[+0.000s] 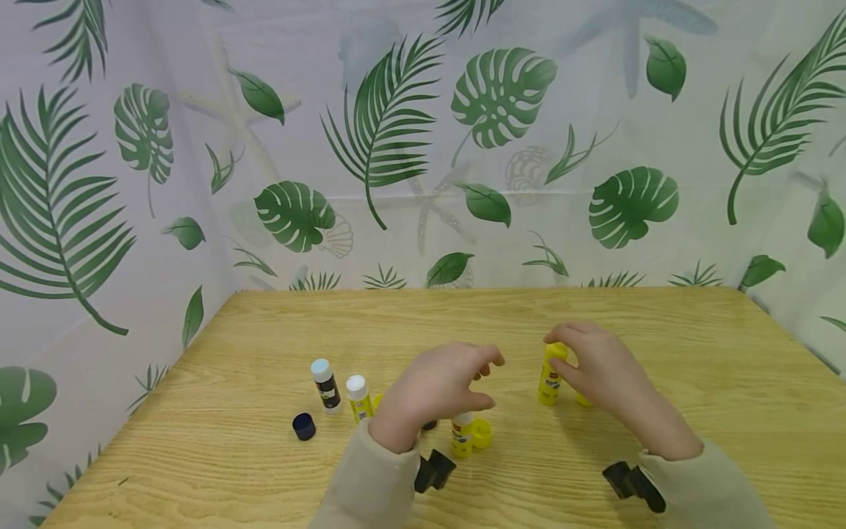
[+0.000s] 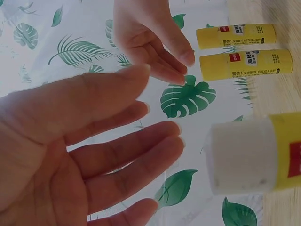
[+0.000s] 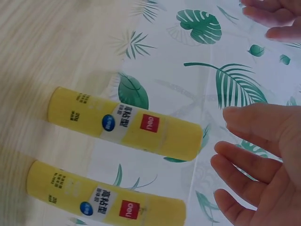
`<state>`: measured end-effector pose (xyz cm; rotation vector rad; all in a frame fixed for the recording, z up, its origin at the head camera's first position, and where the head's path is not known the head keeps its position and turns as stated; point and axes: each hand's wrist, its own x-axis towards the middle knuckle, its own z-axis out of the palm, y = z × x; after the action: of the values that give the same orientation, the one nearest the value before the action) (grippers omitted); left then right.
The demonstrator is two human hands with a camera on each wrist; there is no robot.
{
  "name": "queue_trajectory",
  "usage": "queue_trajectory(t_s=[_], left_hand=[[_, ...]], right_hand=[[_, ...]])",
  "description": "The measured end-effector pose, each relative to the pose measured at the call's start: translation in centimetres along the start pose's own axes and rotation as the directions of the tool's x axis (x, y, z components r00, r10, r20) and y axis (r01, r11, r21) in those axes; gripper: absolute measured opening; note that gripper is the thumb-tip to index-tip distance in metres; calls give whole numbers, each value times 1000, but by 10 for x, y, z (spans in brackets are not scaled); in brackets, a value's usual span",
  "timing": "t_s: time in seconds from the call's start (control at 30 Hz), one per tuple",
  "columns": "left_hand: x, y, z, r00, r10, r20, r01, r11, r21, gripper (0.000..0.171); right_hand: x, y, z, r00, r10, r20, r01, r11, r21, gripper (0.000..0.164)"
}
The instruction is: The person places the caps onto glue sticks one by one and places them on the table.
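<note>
My right hand (image 1: 598, 367) is held with fingers spread and bent loosely beside a capped yellow glue stick (image 1: 548, 383). In the right wrist view, a gap separates those fingertips from the upright glue stick (image 3: 126, 123), and a second yellow one (image 3: 106, 195) stands next to it. My left hand (image 1: 436, 389) hovers with relaxed fingers, holding nothing. Just below it stands a yellow glue stick with a white top (image 1: 462, 438), its top large in the left wrist view. A yellow cap (image 1: 482, 434) lies beside that stick.
To the left stand a black glue stick with a pale top (image 1: 326, 386) and a yellow one with a white top (image 1: 359, 398), partly behind my left wrist. A dark blue cap (image 1: 304, 426) sits on the wooden table (image 1: 218, 455). A leaf-patterned cloth (image 1: 396, 184) hangs behind.
</note>
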<state>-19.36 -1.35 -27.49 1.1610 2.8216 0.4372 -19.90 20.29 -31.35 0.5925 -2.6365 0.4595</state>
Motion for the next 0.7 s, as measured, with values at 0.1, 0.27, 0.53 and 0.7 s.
queue_trajectory(t_s=[0.1, 0.27, 0.53, 0.7], left_hand=[[0, -2, -1, 1000, -24, 7, 24, 1000, -3, 40], [-1, -3, -1, 995, -85, 43, 85, 996, 1, 41], [-3, -3, 1, 976, -159, 146, 161, 987, -1, 40], [-2, -2, 5, 965, -180, 192, 180, 983, 17, 39]], right_hand=[[0, -3, -2, 1000, -12, -13, 13, 1000, 8, 23], [0, -7, -5, 998, -48, -33, 49, 999, 18, 23], [0, -11, -4, 996, -78, -44, 80, 996, 44, 22], [0, -16, -2, 996, -85, -22, 86, 995, 51, 21]])
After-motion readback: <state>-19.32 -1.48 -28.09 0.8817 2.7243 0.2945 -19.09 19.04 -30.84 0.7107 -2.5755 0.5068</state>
